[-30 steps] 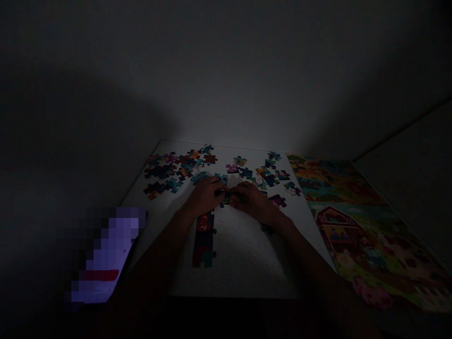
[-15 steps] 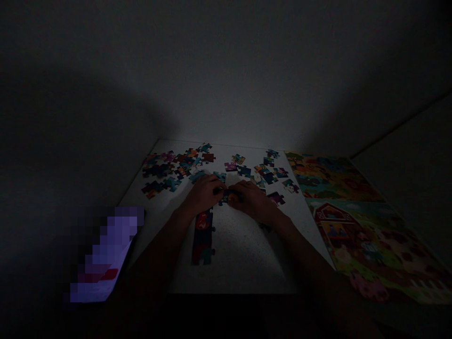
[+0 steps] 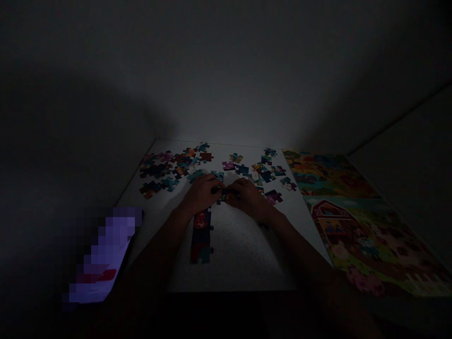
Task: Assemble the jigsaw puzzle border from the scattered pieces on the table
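The scene is very dim. My left hand (image 3: pixel 202 193) and my right hand (image 3: pixel 246 197) meet at the middle of a white table (image 3: pixel 240 254), fingers curled together over dark puzzle pieces (image 3: pixel 223 194) between them. A joined strip of pieces (image 3: pixel 200 235) runs from under my left hand toward me. Loose puzzle pieces lie scattered beyond the hands, a cluster at the far left (image 3: pixel 169 167) and another at the far right (image 3: pixel 266 174).
A colourful farm picture with a red barn (image 3: pixel 353 221) lies flat along the table's right side. A blurred purple-lit object (image 3: pixel 102 256) sits off the table's left edge. A pale wall rises behind the table.
The view has drifted a little, so everything sits slightly to the left and higher. Both hands stay pressed together on the same pieces.
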